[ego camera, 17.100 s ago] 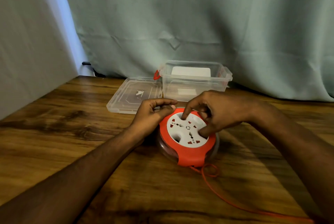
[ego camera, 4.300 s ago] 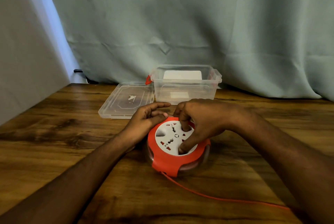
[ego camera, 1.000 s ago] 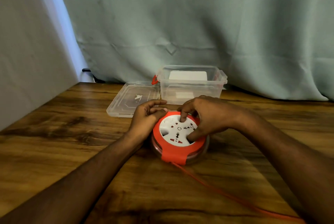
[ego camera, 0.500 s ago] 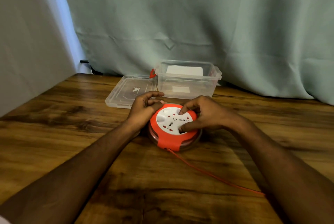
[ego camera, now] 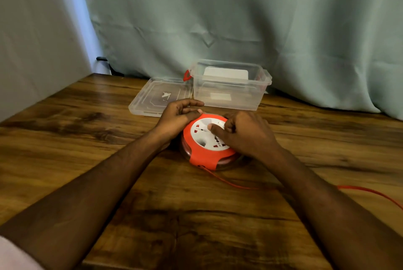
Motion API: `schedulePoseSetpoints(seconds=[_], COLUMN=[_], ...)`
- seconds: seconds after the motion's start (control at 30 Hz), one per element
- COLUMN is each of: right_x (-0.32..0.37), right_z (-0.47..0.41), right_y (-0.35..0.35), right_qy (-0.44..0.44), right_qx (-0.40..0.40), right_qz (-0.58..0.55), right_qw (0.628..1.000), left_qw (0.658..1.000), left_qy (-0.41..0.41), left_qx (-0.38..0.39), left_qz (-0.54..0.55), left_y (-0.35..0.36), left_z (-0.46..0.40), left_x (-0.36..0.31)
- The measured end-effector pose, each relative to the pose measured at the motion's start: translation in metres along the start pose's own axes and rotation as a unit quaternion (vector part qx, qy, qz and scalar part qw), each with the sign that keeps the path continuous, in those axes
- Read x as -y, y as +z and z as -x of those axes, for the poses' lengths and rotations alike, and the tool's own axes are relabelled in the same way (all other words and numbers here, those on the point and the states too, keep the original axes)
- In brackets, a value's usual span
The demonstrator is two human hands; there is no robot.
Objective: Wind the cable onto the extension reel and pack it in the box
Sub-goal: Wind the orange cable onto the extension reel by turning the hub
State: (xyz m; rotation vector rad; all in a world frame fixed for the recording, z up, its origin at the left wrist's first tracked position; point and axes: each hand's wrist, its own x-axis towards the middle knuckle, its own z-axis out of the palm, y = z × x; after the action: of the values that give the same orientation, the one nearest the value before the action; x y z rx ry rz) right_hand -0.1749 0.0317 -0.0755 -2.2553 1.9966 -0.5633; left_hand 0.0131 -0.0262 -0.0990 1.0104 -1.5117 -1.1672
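An orange extension reel (ego camera: 204, 156) with a white socket face lies flat on the wooden table (ego camera: 87, 139). My left hand (ego camera: 176, 117) grips its far left rim. My right hand (ego camera: 244, 134) rests on the white face with fingertips pressed into it. A thin orange cable (ego camera: 229, 182) leaves the reel's near side, passes under my right forearm and shows again at the right edge. Behind the reel stands the clear plastic box (ego camera: 229, 99), open, with a white card inside.
The box's clear lid (ego camera: 157, 99) lies flat to the left of the box. A teal curtain (ego camera: 239, 19) hangs behind the table, and a pale wall panel (ego camera: 32, 40) stands at the left. A red latch (ego camera: 186, 75) sits on the box's left end.
My right hand has turned on the white face, its fingers shifting toward the right side. The loose cable on the table lies in a different line. My left hand stays on the rim.
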Motion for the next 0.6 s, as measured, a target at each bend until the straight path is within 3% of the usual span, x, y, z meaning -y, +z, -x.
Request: schedulePoseSetpoints(seconds=[0.17, 0.33, 0.6], right_x=[-0.022, -0.037, -0.04], right_z=[0.001, -0.003, -0.005], right_y=[-0.013, -0.015, -0.022], right_qy=[-0.086, -0.158, -0.183], right_qx=[0.02, 0.146, 0.184], right_qz=[-0.059, -0.157, -0.145], right_qw=[0.994, 0.964, 0.955], left_qw=[1.0, 0.997, 0.994], left_qy=[0.009, 0.022, 0.015], left_qx=[0.02, 0.074, 0.107], left_qz=[-0.002, -0.005, 0.0], left_y=[-0.002, -0.001, -0.001], left_z=[0.0, 0.001, 0.0], left_x=[0.0, -0.001, 0.001])
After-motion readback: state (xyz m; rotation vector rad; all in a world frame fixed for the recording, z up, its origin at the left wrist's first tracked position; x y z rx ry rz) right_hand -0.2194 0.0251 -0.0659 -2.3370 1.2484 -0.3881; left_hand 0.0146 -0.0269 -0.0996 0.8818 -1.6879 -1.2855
